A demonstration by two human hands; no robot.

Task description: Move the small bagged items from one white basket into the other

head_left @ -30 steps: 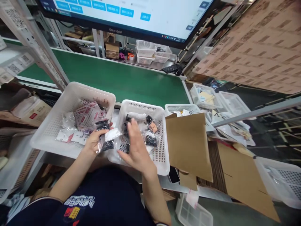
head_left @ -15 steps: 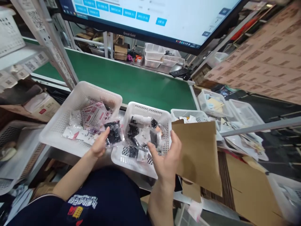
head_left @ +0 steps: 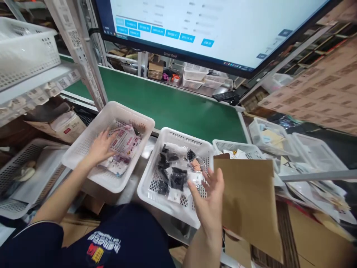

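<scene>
My left hand (head_left: 102,147) reaches into the left white plastic basket (head_left: 75,156), fingers spread over the packets there. Beside its fingertips lies a pink-and-white printed packet (head_left: 125,140), with other small bagged items below it. My right hand (head_left: 209,193) is open at the right side of a second white basket (head_left: 164,204), holding nothing. Several clear bags with black items fill that basket, among them a black bagged item (head_left: 178,178) near the middle and an orange-pink one (head_left: 195,165) close to my right fingers.
Behind the baskets runs a green conveyor belt (head_left: 167,108), under a large monitor (head_left: 178,37). A cardboard sheet (head_left: 248,197) stands right of my right hand. A shelf with a white basket (head_left: 28,56) is at the left, and more paper-filled trays (head_left: 270,139) stand at the right.
The black bagged item has left my left hand and lies in the right basket. My left hand has moved left into the left basket. The view has shifted, and my right hand stays open.
</scene>
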